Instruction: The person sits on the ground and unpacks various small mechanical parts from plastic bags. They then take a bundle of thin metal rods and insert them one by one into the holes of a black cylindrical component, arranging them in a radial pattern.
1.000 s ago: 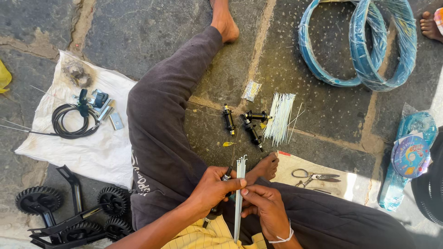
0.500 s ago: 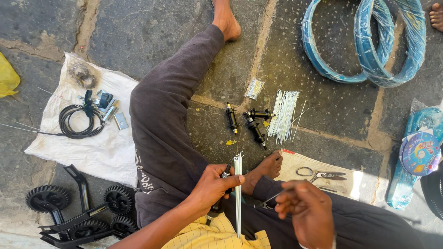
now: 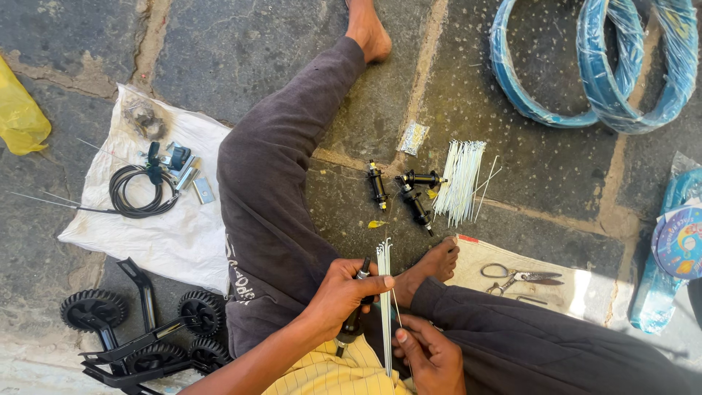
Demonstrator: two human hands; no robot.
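Observation:
I sit on a stone floor with my legs spread. My left hand (image 3: 342,294) grips a black wheel hub (image 3: 352,322) and pins a bundle of thin silver spokes (image 3: 384,292) upright against it with the thumb. My right hand (image 3: 430,356) is low by my lap, fingers pinching the lower part of the spokes. More silver spokes (image 3: 461,181) lie fanned on the floor ahead, beside three black hubs (image 3: 409,192).
A white cloth (image 3: 161,234) at left carries a coiled black cable (image 3: 135,192) and small parts. Black training wheels (image 3: 139,329) lie at lower left. Blue-wrapped rims (image 3: 592,80) lie at top right, scissors (image 3: 515,276) on card at right, a yellow bag (image 3: 18,117) at far left.
My right hand pulled away to the right of the spoke bundle, then came back down to its lower end. My left hand kept its hold on hub and spokes.

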